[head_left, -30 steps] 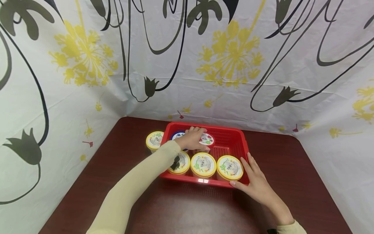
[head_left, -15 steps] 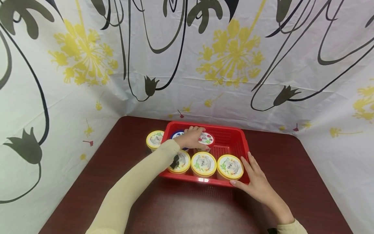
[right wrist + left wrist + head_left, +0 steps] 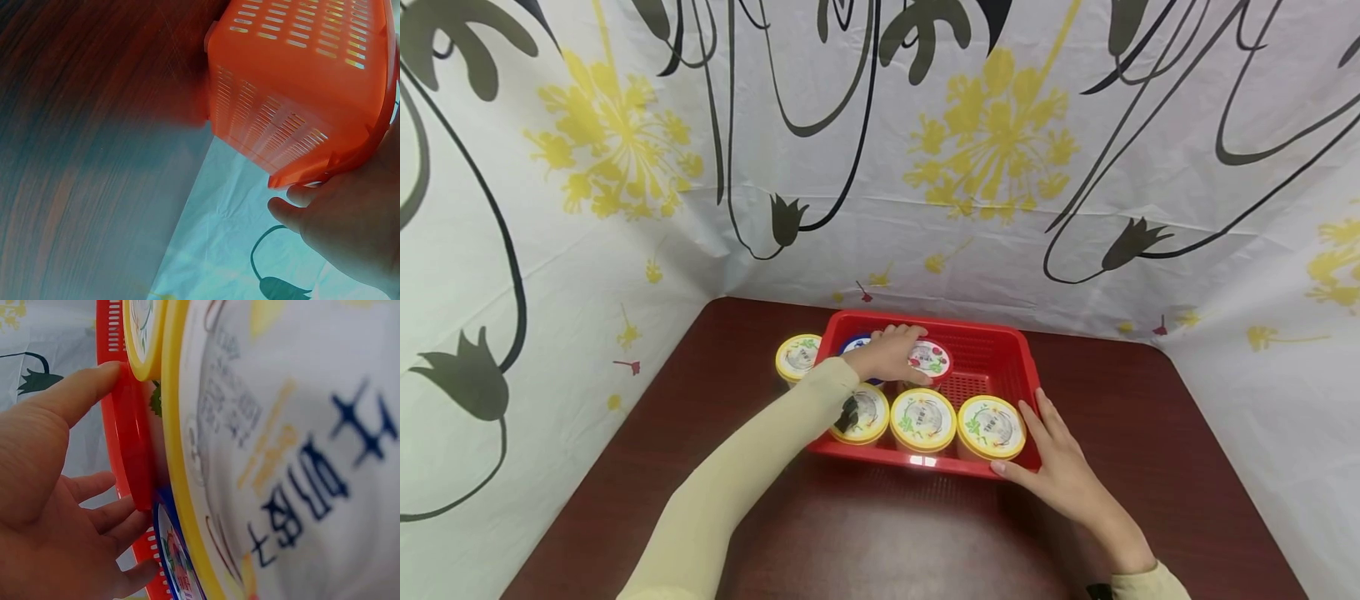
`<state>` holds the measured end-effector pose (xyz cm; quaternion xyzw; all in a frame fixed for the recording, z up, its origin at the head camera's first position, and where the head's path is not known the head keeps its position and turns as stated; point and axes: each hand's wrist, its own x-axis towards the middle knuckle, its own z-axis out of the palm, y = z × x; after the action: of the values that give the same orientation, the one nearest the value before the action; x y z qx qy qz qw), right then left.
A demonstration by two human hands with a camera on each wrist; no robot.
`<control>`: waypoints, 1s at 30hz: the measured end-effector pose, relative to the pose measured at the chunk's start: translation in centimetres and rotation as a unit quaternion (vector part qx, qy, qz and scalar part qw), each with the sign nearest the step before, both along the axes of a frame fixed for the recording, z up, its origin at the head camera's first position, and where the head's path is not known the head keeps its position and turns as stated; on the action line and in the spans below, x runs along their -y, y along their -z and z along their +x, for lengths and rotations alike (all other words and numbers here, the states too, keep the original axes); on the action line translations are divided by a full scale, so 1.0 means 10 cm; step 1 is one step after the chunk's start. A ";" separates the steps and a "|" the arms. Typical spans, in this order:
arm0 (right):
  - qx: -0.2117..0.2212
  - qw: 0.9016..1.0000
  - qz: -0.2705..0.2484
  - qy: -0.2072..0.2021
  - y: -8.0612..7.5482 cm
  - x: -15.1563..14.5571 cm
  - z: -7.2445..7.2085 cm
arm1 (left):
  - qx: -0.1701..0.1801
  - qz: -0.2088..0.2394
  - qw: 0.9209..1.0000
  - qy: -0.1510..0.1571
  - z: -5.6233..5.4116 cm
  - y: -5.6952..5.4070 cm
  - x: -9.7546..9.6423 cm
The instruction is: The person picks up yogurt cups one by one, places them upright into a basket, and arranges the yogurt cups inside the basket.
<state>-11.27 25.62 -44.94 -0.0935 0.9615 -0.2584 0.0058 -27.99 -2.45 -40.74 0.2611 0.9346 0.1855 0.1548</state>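
Note:
My left hand (image 3: 891, 354) reaches over the far row in a red plastic basket (image 3: 988, 350). Its thumb and fingers span the lid of a red-lidded tub (image 3: 934, 358), gripping it; the left wrist view shows the thumb at one edge of that red lid (image 3: 134, 437) and fingers at the other. Beside it sits a blue-lidded tub (image 3: 853, 343), partly hidden by the hand. At the basket's right front corner my right hand (image 3: 1060, 467) holds the rim, thumb on the front edge and fingers along the right side. The tub's lower part is hidden.
Three yellow-lidded tubs (image 3: 922, 422) stand in the basket's near row. Another yellow-lidded tub (image 3: 797, 357) stands outside, against the basket's left side. The dark wooden table (image 3: 880, 533) is enclosed by a patterned cloth (image 3: 880, 167) at the back and sides.
The left thumb has shifted slightly leftward on the near side of the red-lidded tub. The right hand, the basket and the other tubs stay in place.

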 end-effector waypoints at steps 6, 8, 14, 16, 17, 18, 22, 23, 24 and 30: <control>-0.004 1.000 -0.001 -0.001 0.00 0.00 0.00 | 0.004 -0.009 1.000 0.000 0.03 -0.02 0.00; -0.003 1.000 -0.001 -0.001 0.00 0.00 0.00 | 0.008 -0.009 1.000 -0.002 0.04 -0.02 0.01; -0.003 1.000 -0.004 -0.001 0.00 0.01 0.00 | 0.016 -0.003 1.000 -0.007 0.04 0.00 0.03; -0.003 1.000 -0.005 -0.001 0.00 0.01 0.00 | 0.012 -0.003 1.000 -0.011 0.04 0.00 0.03; -0.004 1.000 -0.005 -0.001 0.00 0.01 0.00 | 0.009 -0.003 1.000 -0.012 0.04 0.00 0.03; -0.005 1.000 -0.005 -0.002 0.00 0.01 0.00 | 0.005 -0.004 1.000 -0.013 0.04 0.01 0.03; -0.010 1.000 -0.005 -0.003 -0.01 0.01 0.00 | -0.012 -0.002 1.000 -0.011 0.04 0.00 0.05; -0.010 1.000 -0.005 -0.003 0.00 0.01 0.00 | -0.016 0.002 1.000 -0.010 0.04 -0.01 0.06; -0.010 1.000 -0.004 -0.002 0.00 0.01 0.00 | -0.021 0.006 1.000 -0.010 0.04 -0.03 0.08; -0.003 1.000 -0.002 0.001 0.00 0.01 0.00 | -0.061 0.050 0.997 -0.010 0.05 -0.16 0.20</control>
<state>-11.26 25.52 -44.94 -0.0934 0.9611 -0.2597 0.0024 -27.44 -4.49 -39.16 0.2696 0.9345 0.2172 0.0823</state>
